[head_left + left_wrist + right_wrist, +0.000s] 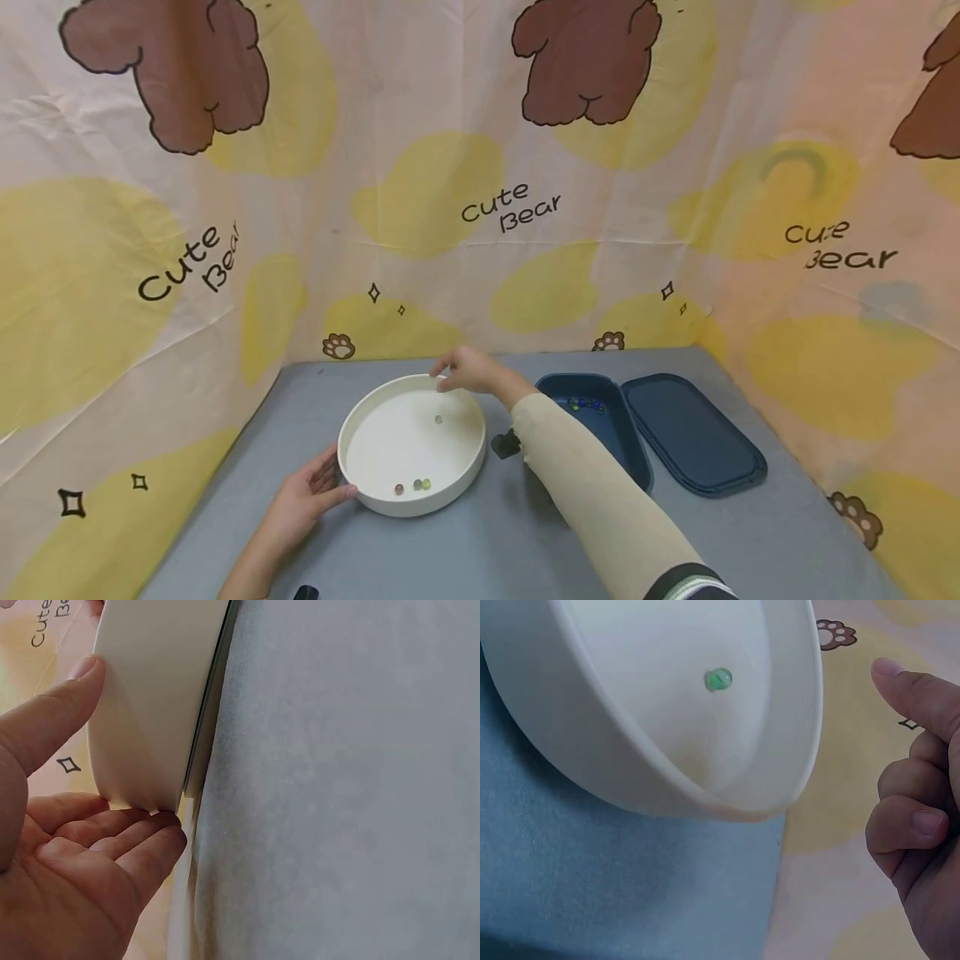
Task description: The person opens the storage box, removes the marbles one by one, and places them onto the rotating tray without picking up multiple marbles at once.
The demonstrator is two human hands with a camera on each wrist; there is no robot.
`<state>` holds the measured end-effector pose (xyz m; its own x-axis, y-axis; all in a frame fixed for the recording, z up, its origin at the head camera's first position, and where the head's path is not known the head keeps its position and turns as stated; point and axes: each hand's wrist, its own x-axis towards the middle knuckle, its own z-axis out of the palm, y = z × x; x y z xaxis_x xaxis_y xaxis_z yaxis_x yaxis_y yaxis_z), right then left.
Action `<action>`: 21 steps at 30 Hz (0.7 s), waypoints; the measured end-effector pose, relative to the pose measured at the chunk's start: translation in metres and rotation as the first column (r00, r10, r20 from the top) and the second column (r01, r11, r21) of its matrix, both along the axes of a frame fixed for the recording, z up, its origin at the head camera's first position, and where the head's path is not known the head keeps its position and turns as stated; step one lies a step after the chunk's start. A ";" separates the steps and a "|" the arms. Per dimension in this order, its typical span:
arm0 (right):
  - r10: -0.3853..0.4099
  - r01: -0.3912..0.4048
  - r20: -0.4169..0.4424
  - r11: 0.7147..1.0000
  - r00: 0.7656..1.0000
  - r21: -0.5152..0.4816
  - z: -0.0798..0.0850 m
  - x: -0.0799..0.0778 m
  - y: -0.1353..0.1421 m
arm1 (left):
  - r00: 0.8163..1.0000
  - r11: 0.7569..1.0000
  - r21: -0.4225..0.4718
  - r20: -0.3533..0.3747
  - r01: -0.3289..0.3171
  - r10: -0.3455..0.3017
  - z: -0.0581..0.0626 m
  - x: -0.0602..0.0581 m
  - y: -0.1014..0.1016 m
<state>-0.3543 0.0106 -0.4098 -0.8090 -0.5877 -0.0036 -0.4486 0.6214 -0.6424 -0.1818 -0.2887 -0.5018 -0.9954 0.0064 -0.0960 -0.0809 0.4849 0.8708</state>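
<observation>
A round white tray stands on the table. Beside its left wall is my left hand, the fingertips and thumb spread along the outside. In the left wrist view, that hand's fingertips touch the tray wall low down, with the thumb near the rim. My right hand is over the tray's back rim, thumb and forefinger apart, nothing visible between them; the other fingers are curled. A clear-green marble lies inside the tray. Near its front wall are a reddish marble and two more side by side, one yellow-green.
Right of the tray is a dark blue box, partly behind my right sleeve, with several blue and green marbles inside. Its blue lid lies flat farther right. A printed cloth hangs behind the table.
</observation>
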 end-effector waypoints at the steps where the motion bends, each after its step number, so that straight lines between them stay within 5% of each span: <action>1: -0.007 0.007 0.000 1.000 1.000 -0.002 0.000 0.000 0.001 | 1.000 1.000 -0.002 0.004 -0.004 0.004 0.000 0.000 0.000; 11: 0.015 -0.017 -0.053 0.999 0.998 -0.031 0.004 0.005 0.029 | 1.000 1.000 0.016 0.004 -0.003 0.002 -0.001 -0.001 0.001; 21: -0.028 0.025 -0.058 0.998 0.998 -0.054 0.006 0.013 0.096 | 1.000 1.000 0.030 -0.006 -0.010 0.010 0.001 0.000 0.002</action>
